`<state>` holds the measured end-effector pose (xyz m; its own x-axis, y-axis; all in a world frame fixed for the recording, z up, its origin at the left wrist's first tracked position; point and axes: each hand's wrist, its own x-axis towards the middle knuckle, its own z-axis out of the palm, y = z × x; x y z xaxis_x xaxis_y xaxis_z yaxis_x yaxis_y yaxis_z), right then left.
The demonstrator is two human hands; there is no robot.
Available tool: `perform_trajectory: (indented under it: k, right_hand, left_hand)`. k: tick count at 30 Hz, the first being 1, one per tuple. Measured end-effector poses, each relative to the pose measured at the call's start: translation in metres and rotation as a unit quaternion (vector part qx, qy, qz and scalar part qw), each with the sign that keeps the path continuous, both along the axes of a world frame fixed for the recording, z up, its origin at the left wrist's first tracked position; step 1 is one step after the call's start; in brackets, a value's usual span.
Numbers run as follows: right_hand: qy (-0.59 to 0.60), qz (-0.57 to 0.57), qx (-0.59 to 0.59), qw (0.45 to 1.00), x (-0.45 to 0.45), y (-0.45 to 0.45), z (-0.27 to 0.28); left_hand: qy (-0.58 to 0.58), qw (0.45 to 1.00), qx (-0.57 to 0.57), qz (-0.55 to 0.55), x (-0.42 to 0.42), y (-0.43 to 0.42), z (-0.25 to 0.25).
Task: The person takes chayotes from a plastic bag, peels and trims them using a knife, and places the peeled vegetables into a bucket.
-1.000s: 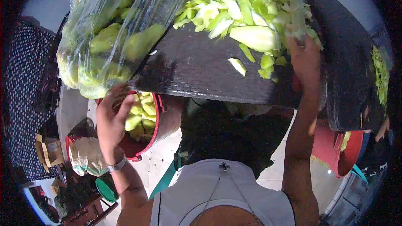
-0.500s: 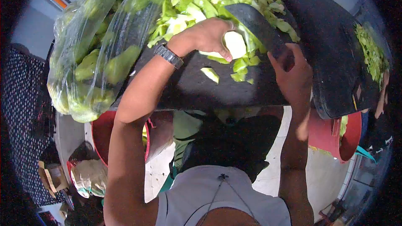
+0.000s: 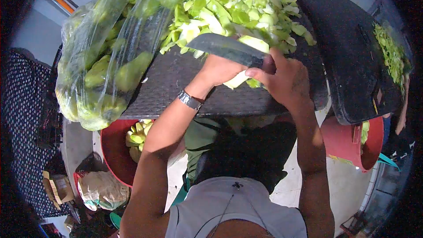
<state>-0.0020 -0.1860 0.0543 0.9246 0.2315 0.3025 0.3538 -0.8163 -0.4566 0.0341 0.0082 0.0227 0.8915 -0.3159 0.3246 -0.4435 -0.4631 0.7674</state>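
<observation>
My left hand (image 3: 222, 70), with a metal watch on the wrist, is closed on a pale green peeled fruit (image 3: 238, 79), partly hidden behind the knife. In my right hand (image 3: 286, 77) is the handle of a wide dark knife (image 3: 224, 46); its blade points left across the fruit and over my left fingers. Just beyond both hands lies a heap of green and white peelings (image 3: 238, 11) on the dark table (image 3: 176, 81). To the left, a clear plastic bag (image 3: 94, 68) holds several whole green fruits.
A red bucket (image 3: 116, 145) with pale pieces stands below the table's left side. Another red bucket (image 3: 335, 139) is at lower right. A second dark table (image 3: 352, 48) bears peelings (image 3: 390, 55); a person's arm (image 3: 403, 108) shows beside it. A filled sack (image 3: 101, 189) sits lower left.
My left hand moved from the bucket's rim to the table and took hold of the fruit. My right hand, holding the knife, came left and brought the blade across the fruit.
</observation>
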Motion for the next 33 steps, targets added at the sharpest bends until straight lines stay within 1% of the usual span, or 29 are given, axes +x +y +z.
perform_trajectory:
  k: [1, 4, 7, 9, 10, 12, 13, 14, 15, 16, 17, 18, 20, 21, 24, 25, 26, 27, 28, 29, 31, 32, 33]
  right_hand:
    - [-0.005, 0.005, 0.0, 1.0, 0.001, 0.002, 0.002]
    - [-0.028, 0.023, -0.01, 0.999, 0.001, 0.004, 0.005]
    - [-0.061, 0.048, -0.026, 0.997, 0.003, 0.003, 0.005]
    - [-0.071, 0.071, -0.023, 0.995, 0.009, -0.001, 0.004]
    - [-0.044, 0.079, -0.022, 0.996, 0.013, -0.005, 0.005]
    - [0.013, 0.096, -0.018, 0.995, 0.024, -0.013, 0.005]
    - [0.015, 0.097, -0.026, 0.995, 0.028, -0.015, 0.004]
    - [0.015, 0.097, -0.035, 0.995, 0.033, -0.016, 0.002]
    - [0.012, 0.097, -0.043, 0.994, 0.04, -0.019, 0.002]
    - [0.01, 0.05, -0.054, 0.997, 0.048, -0.024, 0.0]
    - [0.01, 0.004, -0.064, 0.998, 0.057, -0.029, -0.003]
    - [0.01, -0.041, -0.073, 0.996, 0.062, -0.035, -0.005]
    - [0.063, -0.071, -0.071, 0.993, 0.073, -0.048, -0.005]
    - [0.094, -0.087, -0.071, 0.989, 0.074, -0.05, -0.004]
    - [0.156, -0.056, 0.035, 0.986, 0.072, -0.044, -0.005]
    - [0.151, -0.054, 0.05, 0.986, 0.071, -0.041, -0.004]
    - [0.147, -0.052, 0.066, 0.986, 0.068, -0.039, -0.004]
    - [0.147, -0.052, 0.082, 0.984, 0.062, -0.039, -0.006]
    - [0.098, -0.044, 0.081, 0.991, 0.058, -0.041, -0.013]
    - [0.044, -0.037, 0.08, 0.995, 0.057, -0.045, -0.023]
    - [0.015, -0.041, 0.076, 0.996, 0.048, -0.045, -0.021]
    - [0.04, -0.053, 0.073, 0.995, 0.044, -0.045, -0.017]
    - [0.065, -0.064, 0.071, 0.993, 0.039, -0.042, -0.012]
  left_hand:
    - [-0.03, 0.999, 0.015, 0.027, -0.004, 0.0, -0.002]
    - [-0.04, 0.998, 0.001, 0.055, -0.014, 0.001, -0.002]
    - [-0.03, 0.996, 0.03, 0.073, -0.019, 0.006, -0.002]
    - [0.004, 0.998, -0.002, 0.066, -0.03, 0.01, 0.004]
    - [0.021, 0.998, -0.018, 0.062, -0.033, 0.012, 0.007]
    - [-0.009, 0.998, -0.01, 0.066, -0.032, 0.015, 0.007]
    - [-0.022, 0.997, -0.006, 0.069, -0.033, 0.016, 0.007]
    - [0.067, 0.991, -0.104, 0.059, -0.034, 0.017, 0.01]
    - [0.154, 0.966, -0.2, 0.046, -0.034, 0.018, 0.015]
    - [0.24, 0.925, -0.292, 0.031, -0.034, 0.018, 0.018]
    - [0.219, 0.913, -0.342, 0.037, -0.033, 0.02, 0.011]
    - [0.247, 0.904, -0.349, 0.032, -0.036, 0.023, 0.013]
    - [0.292, 0.884, -0.363, 0.024, -0.043, 0.033, 0.022]
    - [0.292, 0.892, -0.345, 0.004, -0.044, 0.034, 0.024]
    - [0.34, 0.849, -0.405, 0.0, -0.032, 0.033, 0.018]
    - [0.318, 0.812, -0.49, -0.005, -0.026, 0.032, 0.018]
    - [0.258, 0.748, -0.61, -0.029, -0.025, 0.033, 0.02]
    - [0.234, 0.671, -0.699, -0.082, -0.029, 0.035, 0.032]
    - [0.204, 0.582, -0.776, -0.133, -0.032, 0.039, 0.039]
    - [0.209, 0.615, -0.742, -0.167, -0.037, 0.043, 0.038]
    - [0.266, 0.612, -0.724, -0.174, -0.035, 0.044, 0.029]
    - [0.294, 0.609, -0.716, -0.174, -0.035, 0.044, 0.022]
    - [0.291, 0.607, -0.725, -0.146, -0.033, 0.043, 0.013]
